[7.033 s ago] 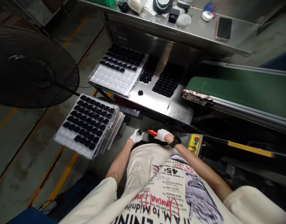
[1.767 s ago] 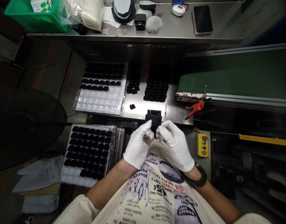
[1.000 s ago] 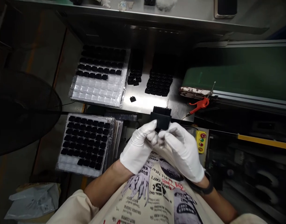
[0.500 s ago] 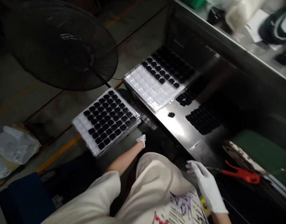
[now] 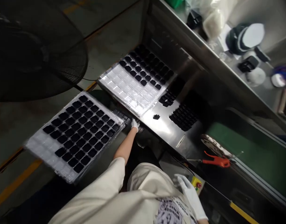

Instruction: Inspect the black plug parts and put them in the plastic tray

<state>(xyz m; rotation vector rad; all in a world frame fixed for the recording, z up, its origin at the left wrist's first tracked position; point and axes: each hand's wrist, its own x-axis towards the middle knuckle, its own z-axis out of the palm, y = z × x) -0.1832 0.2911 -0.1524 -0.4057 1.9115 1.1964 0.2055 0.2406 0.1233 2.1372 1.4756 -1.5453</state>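
Observation:
My left hand [image 5: 134,125], in a white glove, reaches forward to the front edge of the steel bench [image 5: 154,127]. It is beside a stack of clear plastic trays [image 5: 121,116] below that edge; its fingers are too small and blurred to show a grip. My right hand [image 5: 190,196], also gloved in white, hangs at my side with fingers stretched out and nothing in it. To the left is a white tray [image 5: 44,144] mostly filled with black parts [image 5: 82,130]. Another tray [image 5: 124,88], partly filled with similar parts, lies on the bench.
A large fan [image 5: 40,56] stands at left. Loose black parts [image 5: 183,117] sit on the bench near a thin pale tool [image 5: 180,141]. An orange-handled air gun [image 5: 216,161] hangs by a green belt [image 5: 241,149], above a yellow switch box [image 5: 196,183]. An upper shelf [image 5: 217,53] holds assorted items.
My left hand has moved forward to the bench edge. The view has shifted, so the bench and trays appear farther left. My right hand stays low at my side.

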